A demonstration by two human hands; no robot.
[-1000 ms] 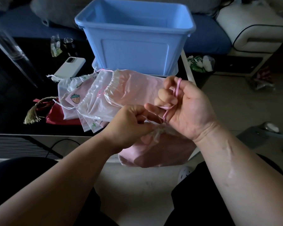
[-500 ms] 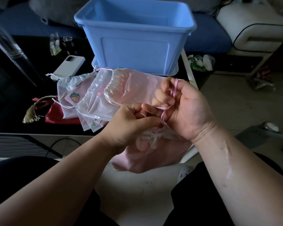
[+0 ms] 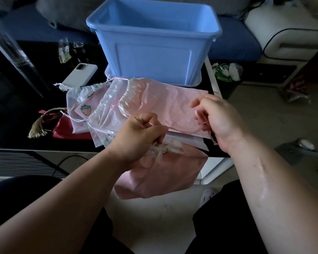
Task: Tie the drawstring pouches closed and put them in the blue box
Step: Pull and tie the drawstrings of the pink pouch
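A pink drawstring pouch [image 3: 163, 173] hangs in front of the table edge, its neck gathered tight. My left hand [image 3: 136, 136] grips that gathered neck and one end of the pink cord. My right hand [image 3: 215, 120] is off to the right and pinches the other end of the pink drawstring [image 3: 184, 130], which stretches between both hands. Several more pouches lie fanned on the black table: a large pink pouch [image 3: 163, 101], clear ones, and a strawberry-print pouch [image 3: 85, 110]. The blue box [image 3: 154, 43] stands open behind them.
A white phone [image 3: 79, 75] lies left of the box. A red pouch with a gold tassel [image 3: 62, 125] sits at the left of the pile. Small bottles [image 3: 63, 50] stand further back. A sofa and a white armchair [image 3: 286, 33] lie beyond the table.
My right hand has pulled away to the right, drawing the pink cord taut. The left hand stayed at the pouch's neck, and the pouch now hangs a little lower.
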